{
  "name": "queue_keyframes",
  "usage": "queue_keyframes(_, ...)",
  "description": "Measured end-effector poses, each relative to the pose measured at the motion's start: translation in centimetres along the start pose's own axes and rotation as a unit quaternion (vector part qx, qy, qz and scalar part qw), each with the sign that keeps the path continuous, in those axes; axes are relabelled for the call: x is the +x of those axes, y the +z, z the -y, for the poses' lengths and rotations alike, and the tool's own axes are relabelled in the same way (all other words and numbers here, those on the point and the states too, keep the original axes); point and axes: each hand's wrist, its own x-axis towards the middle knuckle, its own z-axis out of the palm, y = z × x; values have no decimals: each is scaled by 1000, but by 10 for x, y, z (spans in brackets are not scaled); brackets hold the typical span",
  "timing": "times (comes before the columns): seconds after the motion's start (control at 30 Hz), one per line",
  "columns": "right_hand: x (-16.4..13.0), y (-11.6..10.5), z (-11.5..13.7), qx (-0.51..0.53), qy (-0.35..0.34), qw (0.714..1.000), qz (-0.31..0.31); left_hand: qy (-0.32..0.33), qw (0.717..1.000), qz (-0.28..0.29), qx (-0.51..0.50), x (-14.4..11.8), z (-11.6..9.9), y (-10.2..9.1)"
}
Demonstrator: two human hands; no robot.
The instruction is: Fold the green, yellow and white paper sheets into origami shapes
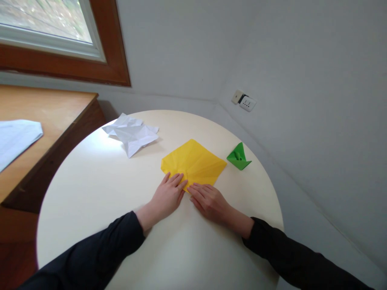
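Note:
A yellow sheet of paper (194,162) with fan-like creases lies flat on the round cream table (99,189). My left hand (168,194) rests flat on the table, fingertips pressing the sheet's near left edge. My right hand (208,199) lies flat beside it, fingers pressing the near corner of the yellow paper. The two hands almost touch at the fingertips. Neither hand grips anything; both have dark sleeves.
A small green folded paper figure (238,157) stands right of the yellow sheet. A crumpled white paper (132,133) lies at the table's far left. A wooden desk (45,117) with a white sheet (15,139) stands left, under a window. A wall socket (244,101) is behind.

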Motion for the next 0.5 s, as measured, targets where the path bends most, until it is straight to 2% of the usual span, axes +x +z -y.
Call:
queue_keyframes(0.17, 4, -1, 1, 7, 54, 999, 0, 10, 1000, 14, 8, -2, 0, 2)
queue_keyframes(0.33, 6, 6, -4, 32, 19, 999, 38, 41, 998, 40, 20, -3, 1, -1)
queue_keyframes(0.5, 5, 10, -8, 36, 12, 996, 83, 44, 997, 42, 48, -5, 0, -2)
